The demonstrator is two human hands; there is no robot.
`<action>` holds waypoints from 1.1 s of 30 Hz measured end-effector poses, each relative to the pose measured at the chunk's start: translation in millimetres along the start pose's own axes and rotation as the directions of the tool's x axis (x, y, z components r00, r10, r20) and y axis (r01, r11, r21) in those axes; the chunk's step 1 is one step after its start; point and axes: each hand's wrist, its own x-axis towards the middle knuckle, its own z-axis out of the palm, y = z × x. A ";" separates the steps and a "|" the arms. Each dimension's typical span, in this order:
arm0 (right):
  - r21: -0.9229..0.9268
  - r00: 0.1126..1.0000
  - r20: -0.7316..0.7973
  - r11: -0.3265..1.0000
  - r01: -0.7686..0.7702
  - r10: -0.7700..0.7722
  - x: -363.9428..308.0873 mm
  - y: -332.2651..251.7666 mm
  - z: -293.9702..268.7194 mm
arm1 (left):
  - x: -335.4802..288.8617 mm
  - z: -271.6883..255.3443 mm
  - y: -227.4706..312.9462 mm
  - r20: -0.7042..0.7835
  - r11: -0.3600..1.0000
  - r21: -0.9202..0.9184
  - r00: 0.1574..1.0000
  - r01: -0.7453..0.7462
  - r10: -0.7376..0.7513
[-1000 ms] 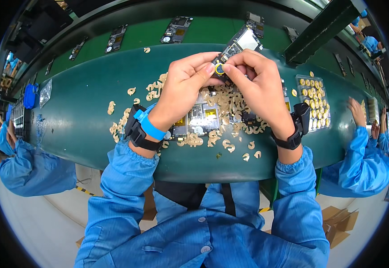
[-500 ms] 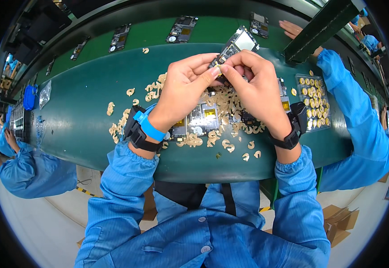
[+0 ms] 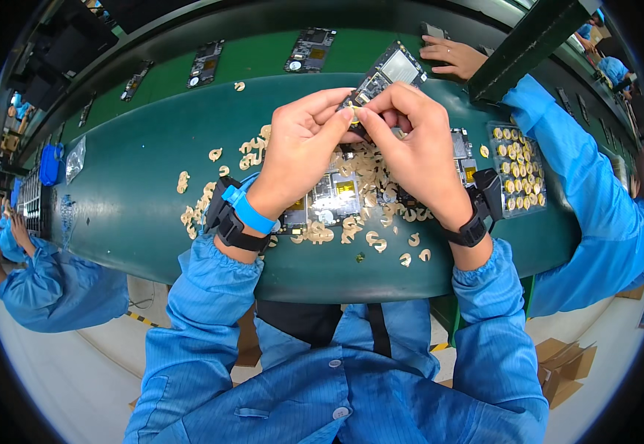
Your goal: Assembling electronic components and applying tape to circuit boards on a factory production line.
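Note:
Between both hands a dark circuit board (image 3: 396, 70) with a silver shield plate is held tilted, its far end pointing up and right. My left hand (image 3: 303, 140) is closed on the board's near end, thumb on its face. My right hand (image 3: 418, 140) grips the same board from the right, its thumb beside the left one. At the thumb tips shows a small round part with a yellow rim (image 3: 354, 114), partly covered by the fingers. Below the hands lie several circuit boards (image 3: 324, 203) with gold patches, and a heap of beige notched paper discs (image 3: 372, 169).
A clear tray (image 3: 516, 170) of yellow-rimmed round cells stands at the right. Behind the green table (image 3: 144, 170) runs a green conveyor (image 3: 259, 55) carrying spaced circuit boards. A post (image 3: 529, 55) rises at the back right. A co-worker's hand (image 3: 454, 56) reaches onto the conveyor; a blue object (image 3: 50, 163) lies left.
The conveyor boards have shifted right. The co-worker's hand has moved left onto a board there. My hands moved slightly left with the held board, and the round part shows more.

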 end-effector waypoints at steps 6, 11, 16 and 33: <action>-0.057 0.999 0.007 0.998 0.041 -0.041 -0.4 -3.8 -1.3 | -0.6 0.4 1.4 -0.015 1.000 0.004 1.000 0.012 -0.012; -0.077 0.990 -0.045 0.989 0.129 -0.133 -1.9 -3.7 2.0 | -0.3 1.9 4.5 -0.017 1.000 -0.029 1.000 -0.010 0.009; -0.114 0.982 -0.052 0.978 0.173 -0.180 -3.4 -2.2 5.9 | 0.6 -1.4 2.3 -0.026 1.000 -0.010 1.000 -0.017 0.016; -0.104 0.982 -0.022 0.977 0.187 -0.190 -4.1 -4.5 2.3 | 2.0 -4.6 -1.4 -0.025 0.999 -0.054 1.000 0.002 -0.003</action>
